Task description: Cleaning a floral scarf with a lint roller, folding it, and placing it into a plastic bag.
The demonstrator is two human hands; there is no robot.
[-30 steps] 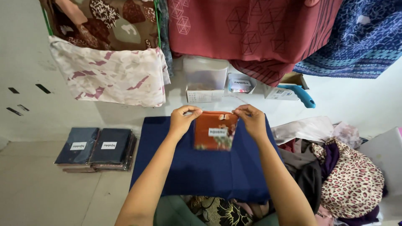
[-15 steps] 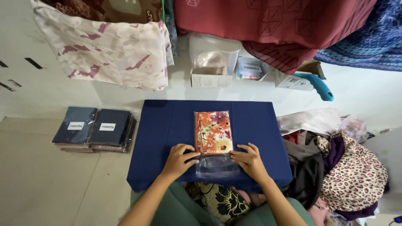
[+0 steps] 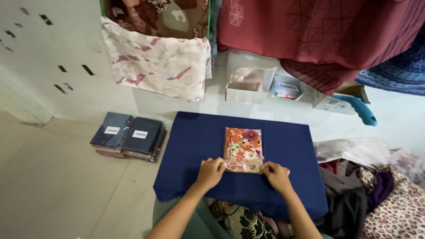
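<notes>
An orange floral folded cloth in a clear plastic bag [image 3: 243,148] lies flat on the dark blue cloth-covered board [image 3: 195,146] in front of me. My left hand [image 3: 210,171] pinches the packet's near left corner. At the near right corner my right hand [image 3: 275,174] presses the bag's edge. Both hands rest on the blue surface.
Two stacks of dark packaged cloths [image 3: 128,136] lie on the floor to the left. Patterned fabrics [image 3: 159,62] hang along the wall. Clear plastic boxes [image 3: 250,79] and a blue tool [image 3: 361,110] sit behind the board. A heap of clothes [image 3: 380,199] lies at right.
The packet, held up a second ago, was laid flat on the blue board. My hands then slid up from the bag's loose end to the packet's near corners.
</notes>
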